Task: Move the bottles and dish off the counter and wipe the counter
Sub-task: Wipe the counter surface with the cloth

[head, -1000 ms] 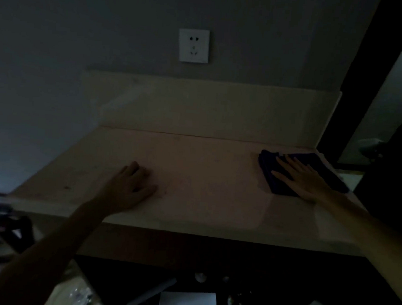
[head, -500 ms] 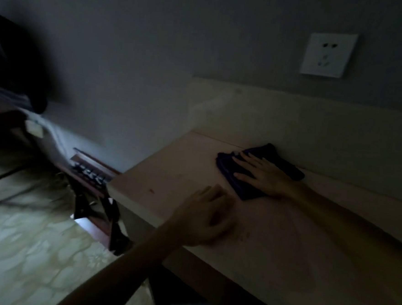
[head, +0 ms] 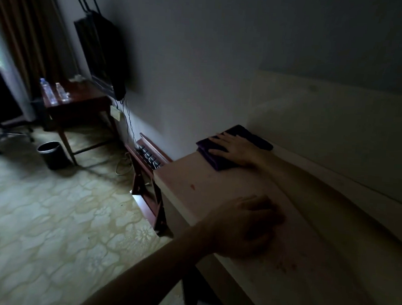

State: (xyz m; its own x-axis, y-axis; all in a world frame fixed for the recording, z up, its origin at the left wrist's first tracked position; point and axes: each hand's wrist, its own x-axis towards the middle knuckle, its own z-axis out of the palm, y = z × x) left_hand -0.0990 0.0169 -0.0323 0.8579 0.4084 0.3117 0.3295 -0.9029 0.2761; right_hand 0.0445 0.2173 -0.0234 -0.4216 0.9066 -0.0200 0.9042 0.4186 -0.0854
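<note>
A pale counter (head: 216,184) runs along the wall, dimly lit. A dark purple folded cloth (head: 218,162) lies at its far left corner, next to the backsplash. My right hand (head: 236,149) presses flat on the cloth with fingers spread. My left hand (head: 247,227) rests palm down on the bare counter near its front edge, fingers relaxed. Two clear plastic bottles (head: 49,91) stand on a dark wooden side table (head: 80,101) far off at the left. No dish shows clearly.
A folding luggage rack (head: 151,172) stands against the counter's left end. A black waste bin (head: 51,155) sits on the patterned floor by the side table. A dark screen (head: 100,52) hangs on the wall, with a curtain and an office chair at far left.
My right hand has slid the cloth leftward across the counter to its far left corner. My head has turned left, bringing the room and side table into view. The left hand stayed on the counter.
</note>
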